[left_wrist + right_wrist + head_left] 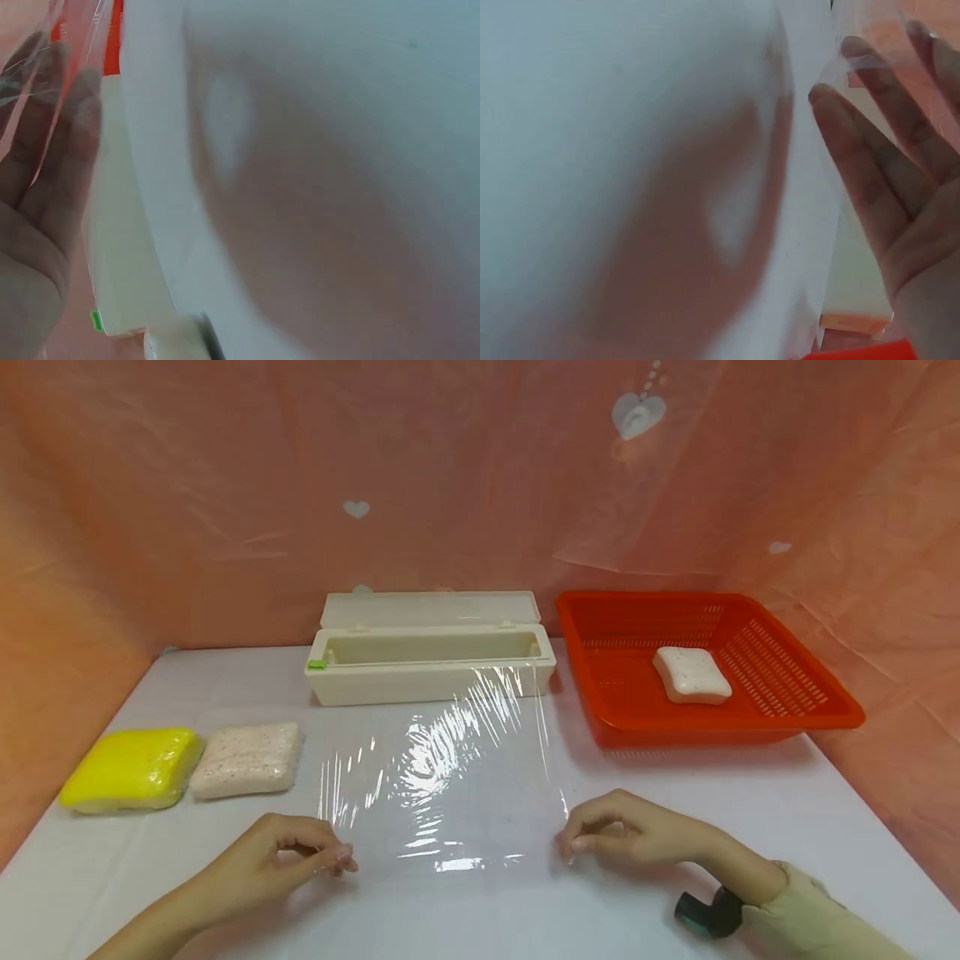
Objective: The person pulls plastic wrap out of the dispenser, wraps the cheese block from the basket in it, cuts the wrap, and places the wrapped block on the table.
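A sheet of clear plastic wrap (442,768) runs from a cream wrap dispenser (427,683) toward the front of the table. My left hand (281,857) pinches its near left corner between thumb and fingers. At the near right corner, my right hand (637,829) pinches the film the same way. Light glints across the stretched sheet, held low over the white tabletop. In the left wrist view, strands of film (56,97) cross the fingers; the right wrist view shows film (870,60) at the fingertips. The dispenser's lid (431,609) stands raised at the back.
Left of the film lie a yellow wrapped block (133,768) and a pale speckled block (247,760), side by side. A red basket (607,724) at the back right holds a white speckled block (692,675). Peach curtain (450,468) surrounds the table. A black device (708,914) sits under my right wrist.
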The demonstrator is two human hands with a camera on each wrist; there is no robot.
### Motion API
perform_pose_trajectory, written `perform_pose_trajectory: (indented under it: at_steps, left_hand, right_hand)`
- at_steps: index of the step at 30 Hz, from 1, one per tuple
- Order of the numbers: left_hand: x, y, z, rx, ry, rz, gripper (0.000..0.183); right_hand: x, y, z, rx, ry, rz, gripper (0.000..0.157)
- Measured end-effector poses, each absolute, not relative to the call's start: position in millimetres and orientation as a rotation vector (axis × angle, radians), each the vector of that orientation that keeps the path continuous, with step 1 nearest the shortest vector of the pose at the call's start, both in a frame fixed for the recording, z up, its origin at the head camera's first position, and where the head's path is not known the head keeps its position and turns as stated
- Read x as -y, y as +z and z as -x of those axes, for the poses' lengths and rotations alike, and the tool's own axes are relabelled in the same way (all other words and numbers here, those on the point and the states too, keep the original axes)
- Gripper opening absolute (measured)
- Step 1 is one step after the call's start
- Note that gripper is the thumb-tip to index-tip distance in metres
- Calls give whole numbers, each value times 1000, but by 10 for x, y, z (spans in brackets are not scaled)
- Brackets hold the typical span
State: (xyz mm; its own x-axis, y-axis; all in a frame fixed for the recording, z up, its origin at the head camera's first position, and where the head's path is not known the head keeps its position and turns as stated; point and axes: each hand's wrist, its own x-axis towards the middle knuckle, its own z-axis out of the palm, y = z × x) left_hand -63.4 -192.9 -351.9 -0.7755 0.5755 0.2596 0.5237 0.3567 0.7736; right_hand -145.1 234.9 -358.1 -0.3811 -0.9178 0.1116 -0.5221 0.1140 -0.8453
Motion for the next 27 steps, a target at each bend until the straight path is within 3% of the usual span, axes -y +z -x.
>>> perform_pose_trajectory:
  at_steps: [6, 17, 27]
  left_hand:
    - [1978, -3628, 627, -2494, 1398, -1118, 21]
    - [2032, -3827, 543, -2533, 1375, -1336, 20]
    - [2055, -3760, 385, -2696, 1126, -1187, 8]
  right_hand:
    - [-2349, -3651, 1446, -1955, -1180, 1556, 14]
    - [-2377, -3720, 1374, -1990, -1112, 1502, 17]
    - [-2384, -3709, 1330, -2124, -951, 1656, 21]
